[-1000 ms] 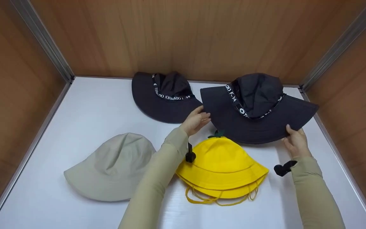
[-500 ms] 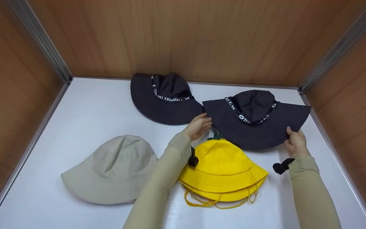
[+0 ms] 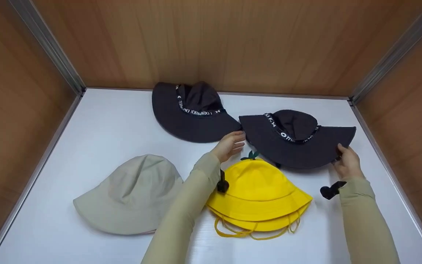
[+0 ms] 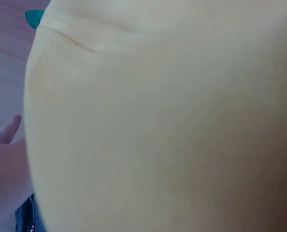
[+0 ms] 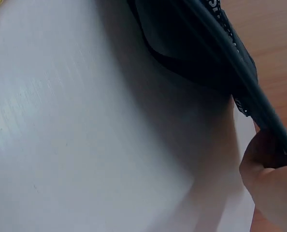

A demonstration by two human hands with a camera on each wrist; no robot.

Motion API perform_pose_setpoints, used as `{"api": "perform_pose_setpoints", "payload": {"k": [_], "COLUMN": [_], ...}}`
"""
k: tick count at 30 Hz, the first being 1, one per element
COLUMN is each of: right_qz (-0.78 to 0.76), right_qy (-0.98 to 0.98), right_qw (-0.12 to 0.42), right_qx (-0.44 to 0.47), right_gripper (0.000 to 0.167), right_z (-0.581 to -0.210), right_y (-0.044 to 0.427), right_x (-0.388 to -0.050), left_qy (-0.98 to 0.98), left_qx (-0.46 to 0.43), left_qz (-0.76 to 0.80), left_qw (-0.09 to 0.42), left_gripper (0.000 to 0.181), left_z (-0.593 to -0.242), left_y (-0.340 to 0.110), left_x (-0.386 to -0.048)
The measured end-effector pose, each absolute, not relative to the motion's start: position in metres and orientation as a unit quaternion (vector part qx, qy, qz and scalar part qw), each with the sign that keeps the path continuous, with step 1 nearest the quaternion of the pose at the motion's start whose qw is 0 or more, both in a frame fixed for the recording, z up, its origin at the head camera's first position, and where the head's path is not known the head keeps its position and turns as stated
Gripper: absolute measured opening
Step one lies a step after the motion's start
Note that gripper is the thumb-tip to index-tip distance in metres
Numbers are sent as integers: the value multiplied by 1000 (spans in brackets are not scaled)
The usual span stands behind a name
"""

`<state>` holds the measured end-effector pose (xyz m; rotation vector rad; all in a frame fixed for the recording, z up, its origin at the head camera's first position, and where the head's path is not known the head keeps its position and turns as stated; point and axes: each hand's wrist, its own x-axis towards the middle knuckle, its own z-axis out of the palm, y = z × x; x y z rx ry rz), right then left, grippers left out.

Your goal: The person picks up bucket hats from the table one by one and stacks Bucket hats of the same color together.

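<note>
In the head view my right hand (image 3: pixel 348 163) pinches the right brim of a dark bucket hat (image 3: pixel 288 148), thumb on top. The right wrist view shows that brim (image 5: pixel 240 72) raised and tilted over the white surface. My left hand (image 3: pixel 229 146) is at the hat's left brim edge with its fingers fairly straight; whether they touch it is hard to tell. A second dark bucket hat (image 3: pixel 192 124) with white lettering on its band lies at the back, just beyond the left hand. Below the hands lies a yellow hat (image 3: pixel 258 183) with a green leaf on top.
A beige bucket hat (image 3: pixel 134 198) lies at front left. Yellow cords (image 3: pixel 233 233) trail from the yellow hat. Wooden panels (image 3: pixel 211 44) wall in the white tabletop (image 3: pixel 112 128) at the back and sides.
The right dark hat has come down and a little nearer, its crown sinking lower in view. My right hand still holds its brim; the left fingers have shifted slightly down along its left edge.
</note>
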<state>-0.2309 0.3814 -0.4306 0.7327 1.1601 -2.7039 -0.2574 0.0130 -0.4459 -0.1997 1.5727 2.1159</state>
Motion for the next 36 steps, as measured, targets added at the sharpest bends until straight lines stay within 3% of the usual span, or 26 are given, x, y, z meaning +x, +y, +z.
{"api": "perform_pose_setpoints", "payload": {"k": [8,19,22,30,36], "right_qz": [-851,-848,-839,-815,-812], "right_qy": [464,500,519,571,580], "right_qw": [70,68,56,58,62], "right_qx": [235,163,153,81,23], "right_gripper": [75,78,74,27,19], "right_z": [-429,-432,-429,-413,-416], "right_y": [383,375,364,325,303], "right_x": [-232,-245,-242,-219,-204], "left_qy": [579,602,607,593,606], "left_qx": [-79,-72,-67,-48,-30], "left_qz": [777,767,765,782,771], "left_qw": [233,208,205,187,194], "left_gripper": [44,40,39,27,21], "left_z": [-441,-437,-431,-409,-404], "left_y": [12,-4,-9,-13,-13], "left_x": [-254,-253,-249,-224,-202]}}
